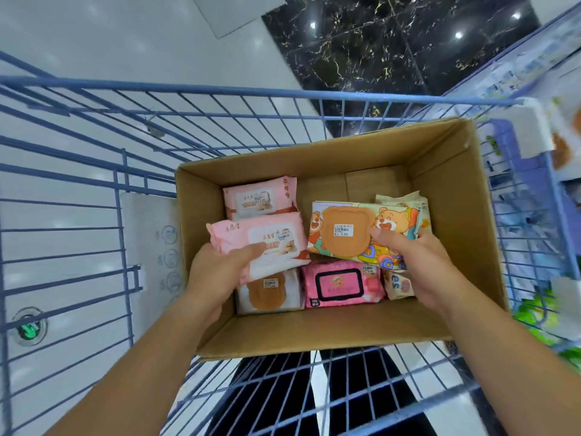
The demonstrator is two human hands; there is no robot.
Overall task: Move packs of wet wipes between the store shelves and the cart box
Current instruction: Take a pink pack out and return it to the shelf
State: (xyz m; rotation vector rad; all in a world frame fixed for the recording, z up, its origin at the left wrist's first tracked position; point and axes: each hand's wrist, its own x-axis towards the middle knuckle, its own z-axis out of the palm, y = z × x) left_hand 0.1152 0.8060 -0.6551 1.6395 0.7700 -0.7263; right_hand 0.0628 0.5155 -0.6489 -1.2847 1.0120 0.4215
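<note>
pink wipes pack (270,243), 9 o'clock in box (314,336): left hand (217,272) is gripping it. bear wipes pack (345,236), 3 o'clock: right hand (418,262) is gripping it. likely next: lifting both clear.

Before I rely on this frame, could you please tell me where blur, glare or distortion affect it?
Head view: the centre is sharp, print legible on the bear pack and the pink pack; the shelves at the right edge smear into blur; the cart bars bow from wide-angle distortion; reflected lights glare as white spots on the black marble floor.
</note>
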